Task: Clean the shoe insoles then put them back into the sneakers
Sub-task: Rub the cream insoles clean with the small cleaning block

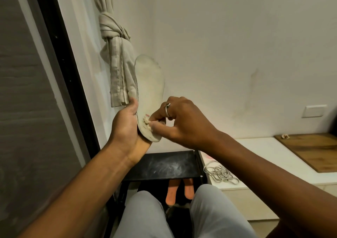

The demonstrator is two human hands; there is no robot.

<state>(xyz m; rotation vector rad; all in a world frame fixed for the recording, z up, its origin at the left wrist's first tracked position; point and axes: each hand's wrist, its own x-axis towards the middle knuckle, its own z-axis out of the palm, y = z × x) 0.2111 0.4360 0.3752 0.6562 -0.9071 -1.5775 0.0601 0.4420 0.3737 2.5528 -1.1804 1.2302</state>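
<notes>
A pale, worn insole (150, 84) stands upright in the air, toe end up, with a small red print near its heel. My left hand (125, 126) grips its heel end from the left and below. My right hand (180, 117), wearing a ring, pinches a small crumpled whitish wad (147, 122) against the heel area of the insole. No sneakers are visible.
A knotted beige curtain (116, 62) hangs just left of the insole. Below my hands is a black shelf (164, 164) with two orange soles (179, 190) under it. Grey laces (220, 174) lie on a white ledge (264, 155) beside a wooden board (313, 152). My knees fill the bottom.
</notes>
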